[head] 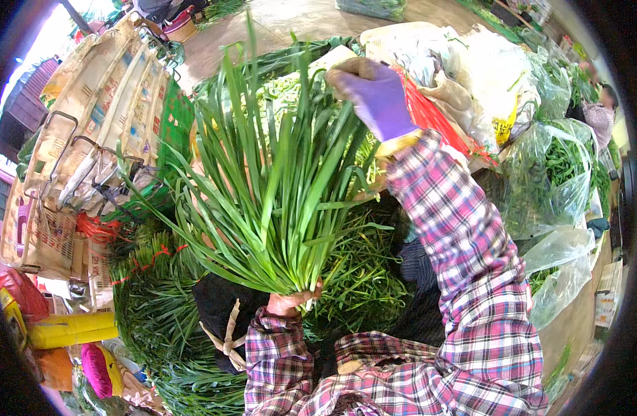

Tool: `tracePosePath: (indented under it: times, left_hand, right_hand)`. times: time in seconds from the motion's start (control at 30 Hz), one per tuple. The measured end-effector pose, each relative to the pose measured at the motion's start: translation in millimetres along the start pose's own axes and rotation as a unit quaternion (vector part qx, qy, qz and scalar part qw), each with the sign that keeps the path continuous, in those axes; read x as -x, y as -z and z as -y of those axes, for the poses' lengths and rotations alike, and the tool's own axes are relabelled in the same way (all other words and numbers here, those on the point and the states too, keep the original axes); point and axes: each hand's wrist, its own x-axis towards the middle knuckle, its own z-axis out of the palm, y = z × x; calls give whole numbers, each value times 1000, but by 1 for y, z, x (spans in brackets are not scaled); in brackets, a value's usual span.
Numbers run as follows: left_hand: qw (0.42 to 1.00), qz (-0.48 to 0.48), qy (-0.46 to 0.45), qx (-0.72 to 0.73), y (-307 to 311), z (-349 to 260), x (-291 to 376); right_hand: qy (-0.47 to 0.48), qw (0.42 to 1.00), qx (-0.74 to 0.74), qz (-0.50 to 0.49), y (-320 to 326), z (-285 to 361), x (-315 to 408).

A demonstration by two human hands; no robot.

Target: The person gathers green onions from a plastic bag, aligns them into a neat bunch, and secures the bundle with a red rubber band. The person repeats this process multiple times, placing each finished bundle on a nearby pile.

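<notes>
Near the middle of the head view, my bare left hand (293,301) grips a bunch of long flat green leaves (276,223), likely garlic chives, by the pale stem ends. The leaves fan out upward and away from me. My right hand (368,93), in a purple and tan work glove, is raised at the upper right of the bunch, blurred; its fingers look curled, and whether they hold anything cannot be told. Behind the bunch lie pale cut stems (282,93). Below it is a heap of loose green leaves (370,270).
Stacked plastic crates (105,104) stand at the left beside a green crate (175,122). Tied bundles of greens (157,301) lie at lower left. Red ties (438,119) and white plastic bags (495,78) are at upper right, with clear bags of greens (552,171) beyond. A person (599,114) is at far right.
</notes>
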Motion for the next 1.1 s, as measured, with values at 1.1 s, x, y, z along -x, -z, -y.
tracePosePath:
  times: [1.1]
  left_hand:
    - [984,-168,-52,25,-21,-7,0]
  right_hand:
    - [-210,902,183,329,43,-33,143]
